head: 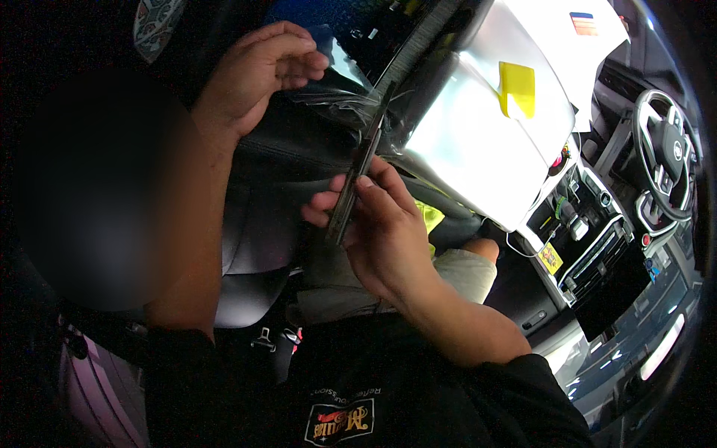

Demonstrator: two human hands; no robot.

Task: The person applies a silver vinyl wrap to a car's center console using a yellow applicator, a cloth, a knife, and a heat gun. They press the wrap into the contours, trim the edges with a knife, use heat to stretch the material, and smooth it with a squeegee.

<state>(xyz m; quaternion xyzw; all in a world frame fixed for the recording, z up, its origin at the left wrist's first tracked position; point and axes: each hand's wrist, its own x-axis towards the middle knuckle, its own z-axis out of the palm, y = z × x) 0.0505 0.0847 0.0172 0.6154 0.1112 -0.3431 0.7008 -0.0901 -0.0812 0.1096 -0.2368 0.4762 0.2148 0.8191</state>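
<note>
My right hand (392,229) grips a long, narrow, dark flat tool (358,173), possibly a squeegee, between thumb and fingers. The tool slants up and away, its far end over crumpled clear plastic film (341,101). At the upper left my left hand (269,73) is raised with curled fingers, close by the film's edge. Whether its fingertips pinch the film cannot be made out. Beyond the film lies a dark, glossy pane or panel (358,28) bearing small light specks. A yellow flat card (517,89) rests on a bright white cover (476,145) to the right.
I am inside a car, beside black seats (263,224). To the right are the steering wheel (666,151), gear lever (577,227) and centre console. A yellow-green cloth (430,217) lies behind my right hand. A white cable (521,252) loops by the console. Seat-belt buckles (291,337) show below.
</note>
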